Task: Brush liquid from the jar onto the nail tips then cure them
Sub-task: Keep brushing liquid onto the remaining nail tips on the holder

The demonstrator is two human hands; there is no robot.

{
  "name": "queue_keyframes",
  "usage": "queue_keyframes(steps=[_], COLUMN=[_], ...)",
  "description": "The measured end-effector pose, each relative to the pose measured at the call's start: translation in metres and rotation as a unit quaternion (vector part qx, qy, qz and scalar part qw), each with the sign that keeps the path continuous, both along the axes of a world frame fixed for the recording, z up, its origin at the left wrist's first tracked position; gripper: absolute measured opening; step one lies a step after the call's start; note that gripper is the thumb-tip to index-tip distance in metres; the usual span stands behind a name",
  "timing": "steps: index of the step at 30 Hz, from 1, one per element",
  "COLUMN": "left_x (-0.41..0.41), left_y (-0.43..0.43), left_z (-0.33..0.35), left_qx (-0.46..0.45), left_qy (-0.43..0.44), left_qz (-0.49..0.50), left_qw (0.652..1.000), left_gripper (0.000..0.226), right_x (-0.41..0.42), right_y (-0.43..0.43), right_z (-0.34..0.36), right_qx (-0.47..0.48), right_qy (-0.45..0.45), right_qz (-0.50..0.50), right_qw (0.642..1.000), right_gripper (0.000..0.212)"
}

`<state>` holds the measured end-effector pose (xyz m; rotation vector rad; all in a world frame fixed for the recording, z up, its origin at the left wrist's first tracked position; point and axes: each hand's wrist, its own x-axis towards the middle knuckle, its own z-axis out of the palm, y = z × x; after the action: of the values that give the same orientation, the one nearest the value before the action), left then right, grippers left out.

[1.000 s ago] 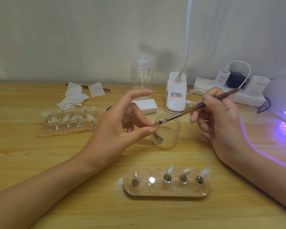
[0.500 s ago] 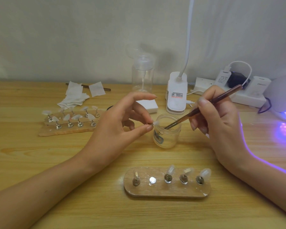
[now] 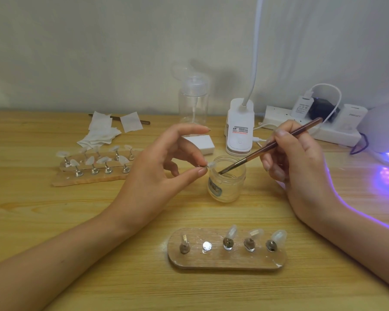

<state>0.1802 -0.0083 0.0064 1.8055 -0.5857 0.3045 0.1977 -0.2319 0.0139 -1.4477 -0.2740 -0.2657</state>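
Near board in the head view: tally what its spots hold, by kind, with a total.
Stands with a nail tip: 3
Stand with no tip I can make out: 1
Bare metal disc: 1
Total: 5 spots on the near board

a light wooden table [image 3: 43, 209] stands against a plain white wall [image 3: 99, 52]. at the back left lies a loose pile of white wipes [image 3: 99, 133], with one separate square [image 3: 131, 121] just beside it and a thin brown stick [image 3: 145, 122] partly under them. a clear pump bottle [image 3: 193, 102] stands upright at the back centre, with a small white block [image 3: 200, 143] in front of it. to its right is a white desk lamp base [image 3: 239, 129], its bendy neck [image 3: 255, 52] rising out of view. further right, a white power strip [image 3: 276, 114] holds a white adapter [image 3: 302, 106] with a looping cable [image 3: 330, 88], a black plug [image 3: 321, 107] and another white adapter [image 3: 353, 116].
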Motion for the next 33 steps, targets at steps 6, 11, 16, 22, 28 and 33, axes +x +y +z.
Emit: queue_keyframes(steps=[6, 11, 16, 22, 28, 33], left_x=[0.0001, 0.0002, 0.0002, 0.0005, 0.0002, -0.0003], left_y=[0.0000, -0.0011, -0.0014, -0.0012, -0.0015, -0.0019], left_z=[-0.0006, -0.0009, -0.0015, -0.0027, -0.0022, -0.0018], left_qx=[-0.007, -0.015, -0.018, -0.013, -0.007, -0.003], left_qy=[0.011, 0.025, 0.024, 0.011, 0.005, 0.001], left_qz=[0.005, -0.001, -0.003, -0.003, 0.000, 0.002], left_qw=[1.000, 1.000, 1.000, 1.000, 1.000, 1.000], left_gripper=[0.051, 0.051, 0.051, 0.052, 0.050, 0.049], right_x=[0.0057, 0.0058, 0.0035, 0.0021, 0.0021, 0.0037], right_y=[-0.0051, -0.0061, -0.0040, -0.0025, -0.0032, -0.0028], right_z=[-0.0025, -0.0023, -0.0008, 0.0004, 0.0011, 0.0001], right_qx=[0.046, 0.043, 0.050, 0.038, 0.053, 0.037], right_qy=[0.045, 0.050, 0.029, 0.045, 0.029, 0.055], right_qz=[-0.011, -0.013, 0.026, 0.013, 0.039, 0.003], right_qw=[0.998, 0.998, 0.998, 0.998, 0.997, 0.998], right_gripper=[0.025, 0.026, 0.022, 0.030, 0.023, 0.029])
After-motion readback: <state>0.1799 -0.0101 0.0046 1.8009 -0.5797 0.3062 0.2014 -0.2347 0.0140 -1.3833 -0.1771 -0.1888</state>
